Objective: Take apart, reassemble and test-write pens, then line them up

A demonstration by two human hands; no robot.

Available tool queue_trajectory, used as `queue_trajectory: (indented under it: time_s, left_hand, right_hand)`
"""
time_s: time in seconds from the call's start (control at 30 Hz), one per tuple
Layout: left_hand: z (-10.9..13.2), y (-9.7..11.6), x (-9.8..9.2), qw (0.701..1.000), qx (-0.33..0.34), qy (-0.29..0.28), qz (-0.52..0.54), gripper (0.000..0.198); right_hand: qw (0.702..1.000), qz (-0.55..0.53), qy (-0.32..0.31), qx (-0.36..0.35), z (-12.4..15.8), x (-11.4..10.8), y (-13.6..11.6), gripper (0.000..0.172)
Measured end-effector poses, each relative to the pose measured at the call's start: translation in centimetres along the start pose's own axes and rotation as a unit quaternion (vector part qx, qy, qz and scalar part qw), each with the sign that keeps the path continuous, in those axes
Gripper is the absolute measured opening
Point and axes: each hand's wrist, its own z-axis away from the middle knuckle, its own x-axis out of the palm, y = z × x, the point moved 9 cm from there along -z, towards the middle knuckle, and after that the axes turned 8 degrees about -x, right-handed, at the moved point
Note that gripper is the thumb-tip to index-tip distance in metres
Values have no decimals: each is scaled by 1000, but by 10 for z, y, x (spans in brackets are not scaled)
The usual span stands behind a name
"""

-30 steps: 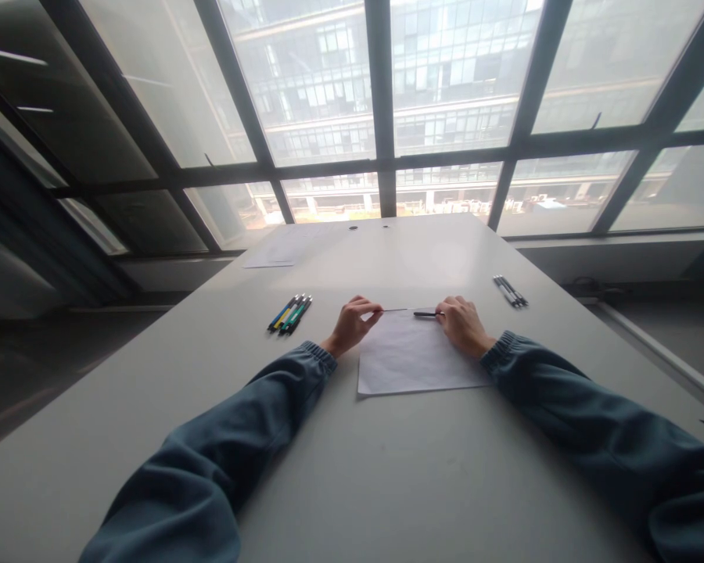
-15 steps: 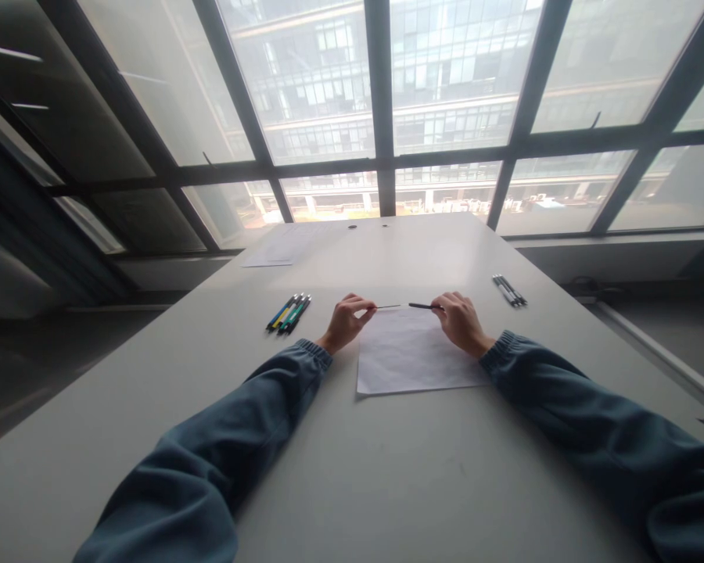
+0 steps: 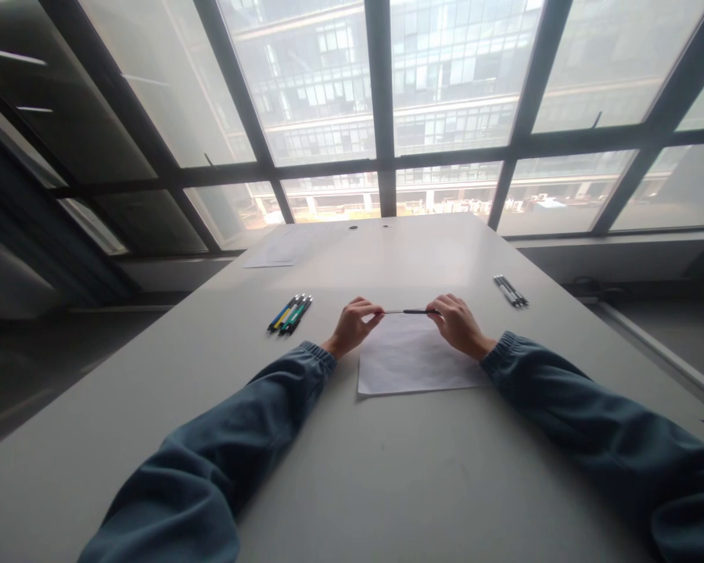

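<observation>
Pen [image 3: 419, 311] held near paper's [image 3: 419, 360] far edge, table [image 3: 422, 262] stretching beyond

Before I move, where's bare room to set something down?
Bare: tabletop between the sleeves, nearer than the paper; also farther out, between the coloured pens and grey pens. Crowded: the paper's far edge, where left hand and right hand hold pen parts.
</observation>
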Motion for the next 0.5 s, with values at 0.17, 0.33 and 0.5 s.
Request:
queue_trajectory:
  time_s: [0.17, 0.33, 0.5]
  left_hand:
    - [1, 11, 8, 1000, 17, -14, 0, 16]
    - [0, 14, 9, 1000, 16, -12, 0, 17]
    - [2, 15, 12, 1000, 16, -20, 9, 16]
  right_hand:
    - [999, -30, -10, -44, -3, -1, -16, 10]
    - [997, -52, -8, -64, -3, -2, -21, 11]
    - [994, -73, -7, -78, -3, -2, -25, 14]
